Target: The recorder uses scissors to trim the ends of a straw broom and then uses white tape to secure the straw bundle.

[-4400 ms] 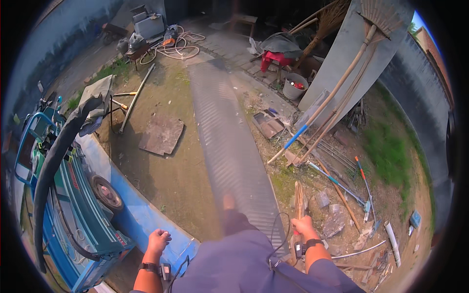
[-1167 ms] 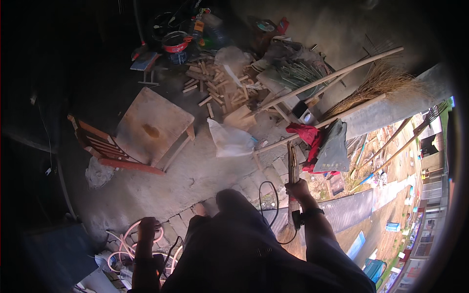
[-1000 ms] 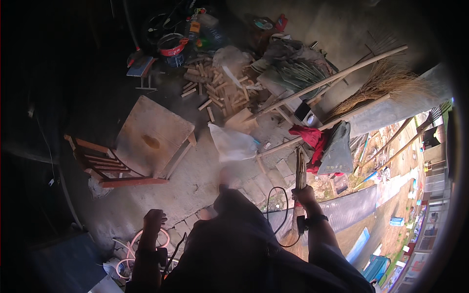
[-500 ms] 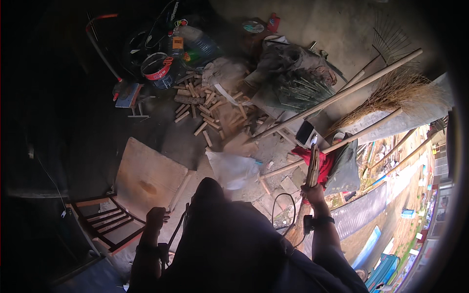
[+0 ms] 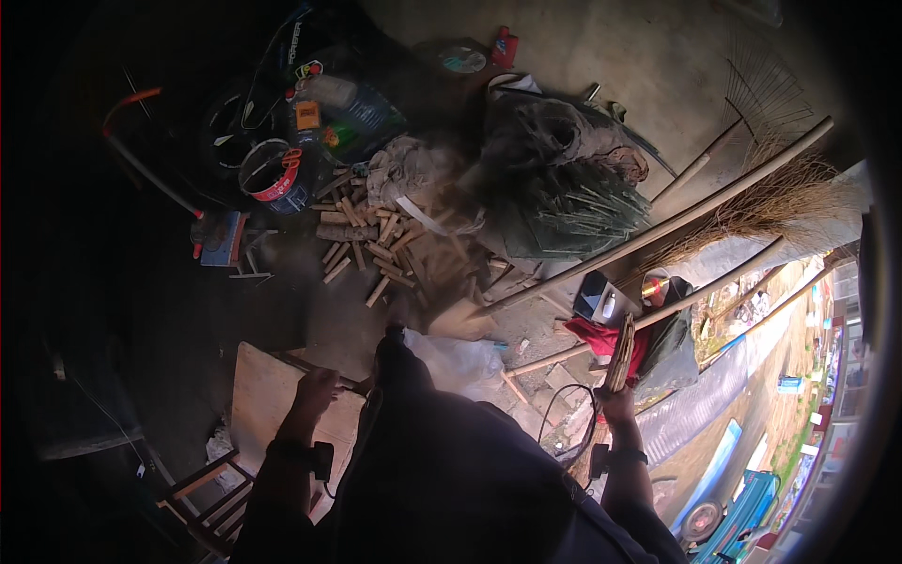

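My right hand (image 5: pixel 616 402) is wrapped round a rough, split piece of wood (image 5: pixel 621 355), which points up and away from me. Just beyond it, a red cloth (image 5: pixel 601 334) lies beside a dark grey bag (image 5: pixel 670 362). My left hand (image 5: pixel 319 387) is closed in front of a pale flat board (image 5: pixel 258 390). A thin dark bar passes close to its fingers, and I cannot make out whether the hand grips it. A crumpled whitish plastic sheet (image 5: pixel 456 362) lies on the ground between my hands.
Short cut sticks (image 5: pixel 362 235) lie heaped ahead. A long pole (image 5: pixel 676 221) slants across to the right, by a twig broom (image 5: pixel 752 207). A red-and-blue bucket (image 5: pixel 272 179) stands far left. A slatted wooden frame (image 5: pixel 211 503) is at lower left, a teal vehicle (image 5: pixel 742 512) at lower right.
My view has shifted, with the stick heap and bucket now further left. My left hand has risen to the board's nearer side. My right hand keeps hold of the wood, slightly lower in view.
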`<action>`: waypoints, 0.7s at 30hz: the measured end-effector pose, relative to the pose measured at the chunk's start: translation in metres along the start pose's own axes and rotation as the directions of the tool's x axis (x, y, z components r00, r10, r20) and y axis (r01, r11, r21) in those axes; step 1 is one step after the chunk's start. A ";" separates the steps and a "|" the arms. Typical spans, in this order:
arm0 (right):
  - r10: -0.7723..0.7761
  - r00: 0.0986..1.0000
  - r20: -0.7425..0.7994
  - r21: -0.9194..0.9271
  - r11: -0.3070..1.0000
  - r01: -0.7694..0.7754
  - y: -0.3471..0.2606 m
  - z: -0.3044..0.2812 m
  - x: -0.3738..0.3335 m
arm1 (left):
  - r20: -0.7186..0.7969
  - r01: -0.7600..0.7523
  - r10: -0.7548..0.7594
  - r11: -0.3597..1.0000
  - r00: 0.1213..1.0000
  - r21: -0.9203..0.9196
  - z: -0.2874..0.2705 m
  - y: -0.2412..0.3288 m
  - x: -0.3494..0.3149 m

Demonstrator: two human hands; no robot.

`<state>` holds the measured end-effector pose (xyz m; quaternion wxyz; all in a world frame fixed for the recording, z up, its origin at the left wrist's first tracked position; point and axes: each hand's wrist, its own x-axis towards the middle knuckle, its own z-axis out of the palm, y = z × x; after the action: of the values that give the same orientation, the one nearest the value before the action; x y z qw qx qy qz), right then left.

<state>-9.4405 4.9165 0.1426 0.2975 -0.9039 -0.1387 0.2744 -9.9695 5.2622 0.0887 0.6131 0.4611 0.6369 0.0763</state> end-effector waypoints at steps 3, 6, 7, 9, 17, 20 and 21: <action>-0.030 1.000 -0.002 -0.101 0.994 0.030 -0.067 0.025 0.010 | 0.048 0.013 -0.015 0.999 0.999 0.042 -0.024 0.005 0.051; -0.013 0.999 0.045 -0.055 0.998 0.016 -0.109 0.057 0.033 | 0.060 0.086 -0.086 0.996 0.995 0.000 -0.043 0.035 0.087; -0.004 0.999 0.044 -0.060 0.998 0.007 -0.117 0.066 0.045 | 0.060 0.106 -0.105 0.994 0.993 -0.010 -0.051 0.050 0.096; -0.017 0.998 0.054 -0.049 0.999 0.019 -0.131 0.088 0.071 | 0.073 0.131 -0.129 0.991 0.989 -0.017 -0.079 0.057 0.124; 0.072 0.994 0.087 -0.043 0.997 -0.068 -0.273 0.135 0.103 | 0.074 0.166 -0.162 0.985 0.984 -0.042 -0.151 0.106 0.184; 0.041 0.997 0.061 -0.038 0.998 -0.039 -0.279 0.146 0.114 | 0.062 0.238 -0.234 0.969 0.970 -0.060 -0.159 0.115 0.197; 0.047 0.998 0.051 -0.069 0.997 -0.044 -0.278 0.150 0.119 | 0.052 0.241 -0.238 0.968 0.970 -0.064 -0.163 0.114 0.199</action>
<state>-9.4548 5.2535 0.1635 0.2566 -0.9088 -0.1350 0.3000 -10.0168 5.5383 0.0618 0.6473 0.3608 0.6713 0.0137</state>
